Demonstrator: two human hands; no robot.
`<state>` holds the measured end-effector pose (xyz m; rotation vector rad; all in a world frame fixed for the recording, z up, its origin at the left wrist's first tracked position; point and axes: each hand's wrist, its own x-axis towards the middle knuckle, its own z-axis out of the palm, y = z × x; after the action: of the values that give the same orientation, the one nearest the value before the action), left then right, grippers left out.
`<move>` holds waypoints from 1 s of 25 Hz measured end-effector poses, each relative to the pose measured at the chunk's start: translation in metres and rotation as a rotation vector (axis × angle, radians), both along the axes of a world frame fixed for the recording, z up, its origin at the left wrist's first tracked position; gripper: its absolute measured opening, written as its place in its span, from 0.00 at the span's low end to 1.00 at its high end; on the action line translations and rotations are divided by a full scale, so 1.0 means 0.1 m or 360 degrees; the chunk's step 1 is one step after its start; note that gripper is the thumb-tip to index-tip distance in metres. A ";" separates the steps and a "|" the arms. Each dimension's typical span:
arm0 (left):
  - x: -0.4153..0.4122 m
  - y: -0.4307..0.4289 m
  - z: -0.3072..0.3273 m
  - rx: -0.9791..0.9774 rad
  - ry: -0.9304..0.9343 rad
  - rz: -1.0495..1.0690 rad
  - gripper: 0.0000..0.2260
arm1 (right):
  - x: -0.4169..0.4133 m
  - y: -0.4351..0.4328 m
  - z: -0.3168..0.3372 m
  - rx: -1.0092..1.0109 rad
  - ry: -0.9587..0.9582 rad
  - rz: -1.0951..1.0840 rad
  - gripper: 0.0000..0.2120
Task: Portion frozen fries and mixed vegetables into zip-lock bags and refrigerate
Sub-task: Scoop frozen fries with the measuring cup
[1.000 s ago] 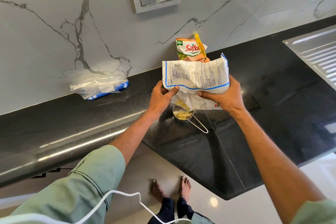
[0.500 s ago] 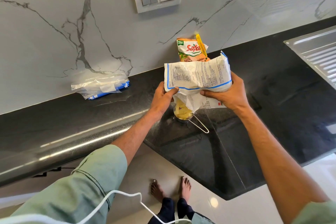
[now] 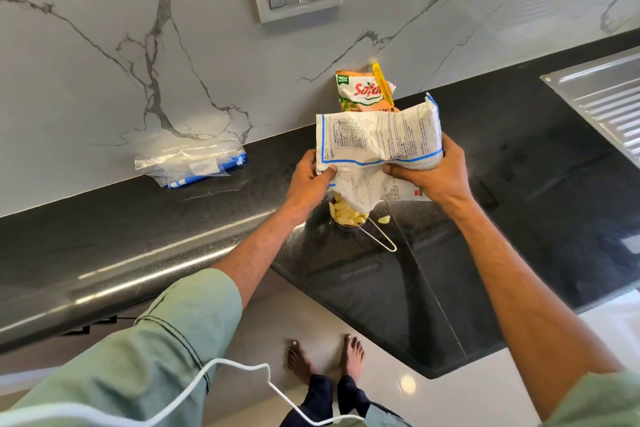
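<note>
Head view: A fries bag [image 3: 377, 140] is held above the worktop [image 3: 519, 191], its mouth turned down over a steel cup [image 3: 341, 227]. The left hand [image 3: 310, 180] is pinched on the bag's lower left edge, thumb in front, fingers behind. The right hand [image 3: 434, 177] is curled round the bag's lower right part. Fries [image 3: 346, 213] are seen heaped in the cup, up to the bag's mouth. One fry [image 3: 383, 218] is seen just beside the cup; whether it rests on the worktop cannot be told. A vegetable pack [image 3: 360, 92], closed with a yellow clip [image 3: 381, 83], is stood against the wall behind the bag. Zip-lock bags [image 3: 194, 163] are stacked flat by the wall, well to the left. A sink drainer [image 3: 609, 97] is noted at far right.
</note>
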<state>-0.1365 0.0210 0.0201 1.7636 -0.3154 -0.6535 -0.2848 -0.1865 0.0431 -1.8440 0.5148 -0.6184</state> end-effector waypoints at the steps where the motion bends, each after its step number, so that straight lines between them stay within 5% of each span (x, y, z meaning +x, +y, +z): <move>1: 0.00 -0.01 0.01 0.0012 -0.0034 -0.0017 0.15 | 0.00 0.00 -0.02 0.0024 0.0003 -0.0009 0.37; 9: 0.03 -0.26 0.19 0.0018 -0.0193 -0.0176 0.14 | -0.15 -0.13 -0.18 0.0433 0.0065 -0.0199 0.30; 16: -0.02 -0.50 0.35 -0.0196 -0.0028 -0.0220 0.16 | -0.28 -0.25 -0.27 0.1338 0.0073 -0.0228 0.26; 25: -0.01 -0.49 0.45 -0.0158 0.0126 -0.0153 0.15 | -0.20 -0.08 -0.27 0.2080 0.0223 -0.0097 0.23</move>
<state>-0.1376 -0.0283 0.0655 1.6315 -0.3737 -0.7618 -0.3045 -0.1941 0.0158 -0.6231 0.8054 -0.0812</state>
